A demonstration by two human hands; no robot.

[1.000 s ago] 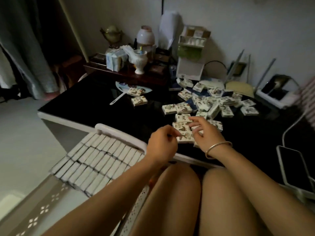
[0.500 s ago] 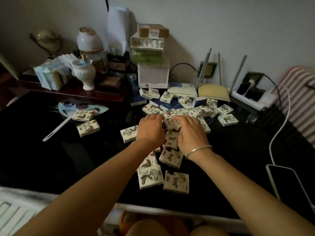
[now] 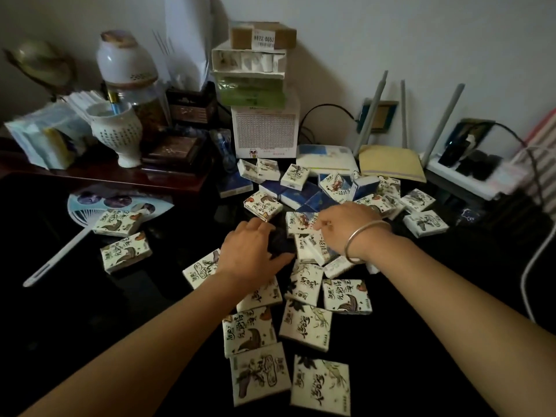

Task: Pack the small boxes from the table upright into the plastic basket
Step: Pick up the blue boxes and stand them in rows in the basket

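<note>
- Two bare hands meet at the centre of the head view, over a black table (image 3: 75,320) strewn with small boxes (image 3: 306,325). The ones in clear sight lie flat or tilted rather than on end.
- The left hand (image 3: 251,251) lies palm down with its fingers fairly straight, pointing to 1 o'clock, and its thumb spread towards 3 o'clock. It is released and grasps nothing.
- A half-covered box (image 3: 201,268) pokes out from under the left wrist at 8 o'clock. A bird-printed box (image 3: 262,206) sits just past the fingertips at 12 o'clock, apart from them.
- The right hand (image 3: 346,227), with a silver bangle (image 3: 365,239) on its wrist, reaches towards 9 o'clock. Its fingertips touch a flat box (image 3: 298,221).
- Some tilted boxes (image 3: 313,249) lean together just below the right palm at 7 o'clock. I cannot tell whether the fingers pinch any of them or only rest there.
- From the hands towards 6 o'clock runs a loose trail of flat boxes, ending at the nearest box (image 3: 320,383).
- At 12 to 2 o'clock of the right hand, more boxes are mixed with blue packs (image 3: 301,195).
- Far out at 9 o'clock lie two stray boxes (image 3: 126,251), the farther one on a round fan (image 3: 90,206).
- Along the back stand a white vase (image 3: 117,130) at 11 o'clock and stacked cartons (image 3: 258,85) at 12 o'clock.
</note>
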